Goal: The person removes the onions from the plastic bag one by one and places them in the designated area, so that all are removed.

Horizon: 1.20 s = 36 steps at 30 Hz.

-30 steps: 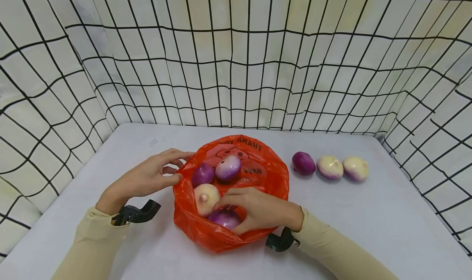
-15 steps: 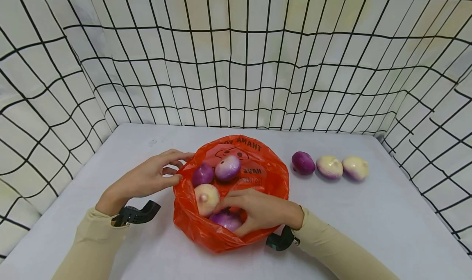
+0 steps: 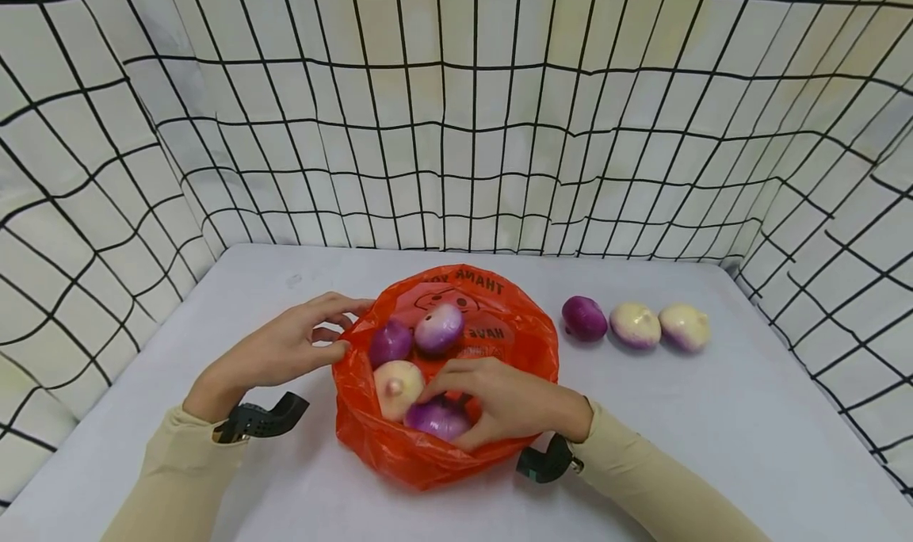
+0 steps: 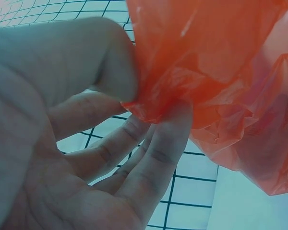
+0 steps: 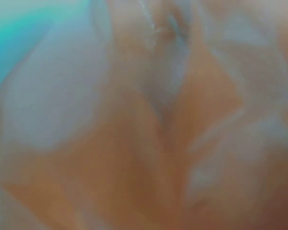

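A red plastic bag [image 3: 421, 464] stands with its mouth spread on the white table. My left hand [image 3: 285, 342] pinches its left rim between thumb and fingers, as the left wrist view shows with the bag's film [image 4: 192, 57] bunched there. Reaching into the bag, my right hand [image 3: 499, 401] holds a purple onion [image 3: 437, 420], thumb on the near side and fingers over the far side. Also inside are a pale onion [image 3: 396, 391], a dark purple onion [image 3: 390, 342] and a light purple onion [image 3: 439, 328]. The right wrist view is blurred, mostly filled by bag film.
To the right of the bag, a dark purple onion [image 3: 584, 318] and two pale onions, one in the middle [image 3: 635, 326] and one at the end [image 3: 685, 327], lie in a row on the table [image 3: 642, 415]. A black-lined grid backdrop [image 3: 456, 146] surrounds the table's back and sides.
The purple onion at my right hand has risen slightly, and the fingers have shifted a little around it. My left hand keeps its place at the rim. The head view has tilted slightly.
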Available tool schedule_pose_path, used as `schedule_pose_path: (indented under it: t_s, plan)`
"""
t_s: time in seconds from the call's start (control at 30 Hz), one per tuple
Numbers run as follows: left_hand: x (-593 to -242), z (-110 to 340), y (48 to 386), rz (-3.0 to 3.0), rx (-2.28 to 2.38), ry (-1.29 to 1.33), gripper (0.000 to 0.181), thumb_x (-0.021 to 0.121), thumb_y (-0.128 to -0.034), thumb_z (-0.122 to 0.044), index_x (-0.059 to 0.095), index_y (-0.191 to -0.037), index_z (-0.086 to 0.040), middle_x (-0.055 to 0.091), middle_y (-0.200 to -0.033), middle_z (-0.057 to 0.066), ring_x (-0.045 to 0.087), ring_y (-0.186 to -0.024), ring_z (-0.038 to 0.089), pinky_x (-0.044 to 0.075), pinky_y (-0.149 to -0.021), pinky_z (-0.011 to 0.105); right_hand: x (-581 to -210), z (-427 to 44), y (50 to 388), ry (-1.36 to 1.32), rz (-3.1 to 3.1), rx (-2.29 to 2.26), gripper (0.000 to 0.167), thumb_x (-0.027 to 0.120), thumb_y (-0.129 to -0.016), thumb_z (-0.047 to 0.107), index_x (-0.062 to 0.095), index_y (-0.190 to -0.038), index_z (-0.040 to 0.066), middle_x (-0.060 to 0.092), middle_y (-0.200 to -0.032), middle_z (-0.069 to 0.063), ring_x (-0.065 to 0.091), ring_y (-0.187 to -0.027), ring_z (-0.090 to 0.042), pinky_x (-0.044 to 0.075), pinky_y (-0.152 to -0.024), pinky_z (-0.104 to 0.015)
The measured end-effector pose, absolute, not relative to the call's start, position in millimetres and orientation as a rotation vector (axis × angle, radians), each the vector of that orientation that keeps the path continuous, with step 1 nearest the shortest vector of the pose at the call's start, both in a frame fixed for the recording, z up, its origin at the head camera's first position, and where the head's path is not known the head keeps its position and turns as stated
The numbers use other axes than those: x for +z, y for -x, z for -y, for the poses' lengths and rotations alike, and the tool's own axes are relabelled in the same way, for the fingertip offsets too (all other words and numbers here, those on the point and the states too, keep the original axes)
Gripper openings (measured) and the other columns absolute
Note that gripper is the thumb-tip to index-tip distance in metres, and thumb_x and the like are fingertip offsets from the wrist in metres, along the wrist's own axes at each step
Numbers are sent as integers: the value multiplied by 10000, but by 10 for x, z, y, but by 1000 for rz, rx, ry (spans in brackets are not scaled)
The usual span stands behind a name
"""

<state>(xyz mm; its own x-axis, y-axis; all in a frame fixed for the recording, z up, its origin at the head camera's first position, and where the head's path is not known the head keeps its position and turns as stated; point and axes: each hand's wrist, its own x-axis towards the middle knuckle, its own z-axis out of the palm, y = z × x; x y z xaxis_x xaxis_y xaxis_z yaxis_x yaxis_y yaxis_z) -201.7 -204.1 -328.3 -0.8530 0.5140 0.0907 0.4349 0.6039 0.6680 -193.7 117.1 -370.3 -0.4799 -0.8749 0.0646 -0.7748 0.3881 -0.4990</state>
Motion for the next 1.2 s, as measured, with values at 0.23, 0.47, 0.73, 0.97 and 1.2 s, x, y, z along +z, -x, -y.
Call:
schedule_pose_path:
  t_s: [0.23,0.47,0.73,0.97,1.2]
  plan:
    - [-3294,2046,2022,-2707,1102,-821,545,652,-955,-83,546,-1488,-121,610,-1379,112,632,-1174,245,612,-975,447,-3641,-1221,1960,1490,-2431,-845,504,846,-841,259,659,-1308,214,668,-1281,39,607,-1176,-65,555,-1016,-207]
    - [-3308,2053,2015,-2708,1101,-821,550,656,-952,-82,544,-1489,-121,609,-1381,117,629,-1173,244,617,-966,433,-3592,-1270,1976,1486,-2472,-885,514,860,-835,336,663,-1300,238,669,-1281,63,605,-1215,-62,556,-1020,-225]
    - [-3293,2033,2031,-2713,1105,-838,540,638,-952,-62,549,-1483,-102,610,-1385,126,633,-1166,255,608,-978,454,-3527,-1362,1984,1462,-2551,-927,545,874,-815,397,669,-1298,250,680,-1285,77,613,-1218,-67,569,-1034,-288]
    - [-3282,2031,2049,-2706,1104,-848,544,627,-961,-61,534,-1496,-96,602,-1419,131,627,-1185,266,594,-996,485,-3446,-1505,1980,1386,-2626,-965,553,890,-799,374,670,-1297,273,678,-1265,108,616,-1201,-58,585,-994,-283]
    - [-3294,2046,2032,-2701,1112,-828,551,621,-960,-62,532,-1501,-105,596,-1425,131,618,-1192,263,595,-997,481,-3387,-1658,1992,1327,-2709,-966,575,892,-787,418,672,-1304,293,684,-1311,122,618,-1234,-82,586,-1003,-325]
